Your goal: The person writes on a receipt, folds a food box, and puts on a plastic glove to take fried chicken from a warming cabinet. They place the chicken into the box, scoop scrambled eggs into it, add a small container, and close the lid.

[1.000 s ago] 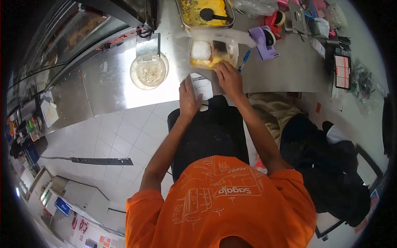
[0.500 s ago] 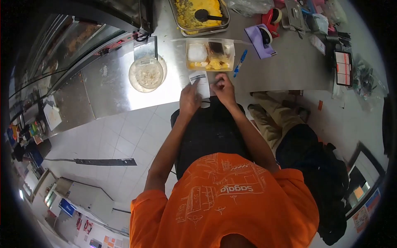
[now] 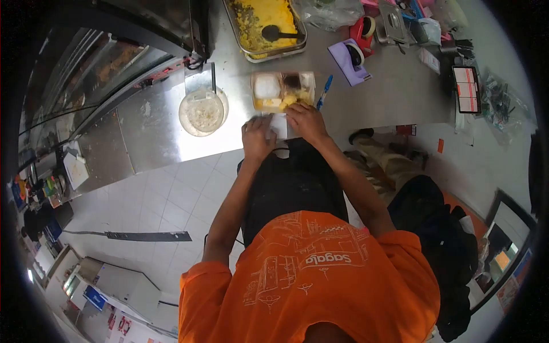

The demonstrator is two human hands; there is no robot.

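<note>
A takeaway food box (image 3: 312, 86) holds a white mound that looks like rice, a dark brown portion and yellow pieces. At its near side, by the counter edge, a white printed paper slip (image 3: 279, 124) lies between my two hands. The fingers of my left hand (image 3: 258, 136) are curled over the slip's left side. My right hand (image 3: 307, 121) is closed at the box's near right corner, fingertips bent over its edge. What lies under the fingers is hidden. To the right of the box is a blue pen (image 3: 325, 91).
A metal tray (image 3: 247, 52) of yellow food with a black spoon (image 3: 280, 34) stands behind. Left is a clear round container (image 3: 203, 111). Purple (image 3: 350, 62) and red (image 3: 362, 37) tape dispensers sit at right. Another person's legs (image 3: 374, 157) show beside me.
My right hand has moved forward from beside the slip onto the box's near corner. The slip is now against the box's near side. The raised clear flap behind the box no longer shows.
</note>
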